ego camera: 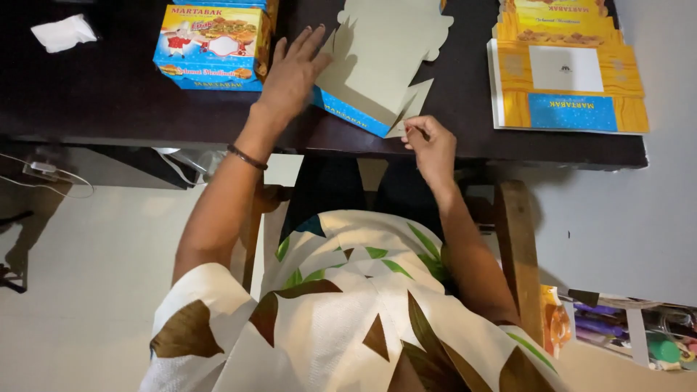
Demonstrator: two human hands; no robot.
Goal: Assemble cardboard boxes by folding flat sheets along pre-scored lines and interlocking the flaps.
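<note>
1. My left hand (290, 72) lies open, fingers spread — pressing the flat box blank (377, 65) on the dark counter (109, 94).
2. My right hand (430, 149) seems to pinch the blank's near flap — partly hidden.
3. A folded blue box (212, 47) stands just left.

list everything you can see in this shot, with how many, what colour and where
flat box blank: one, grey inside, blue edge, table centre
folded box: one, blue and yellow, table left
stack of flat blanks: one, yellow and blue, table right
white tissue: one, far left
table: one, dark
wooden chair: one, brown, under the person
bracelet: one, dark, left wrist
left hand: flat on the blank's left edge
right hand: fingers pinching the blank's near flap
</note>
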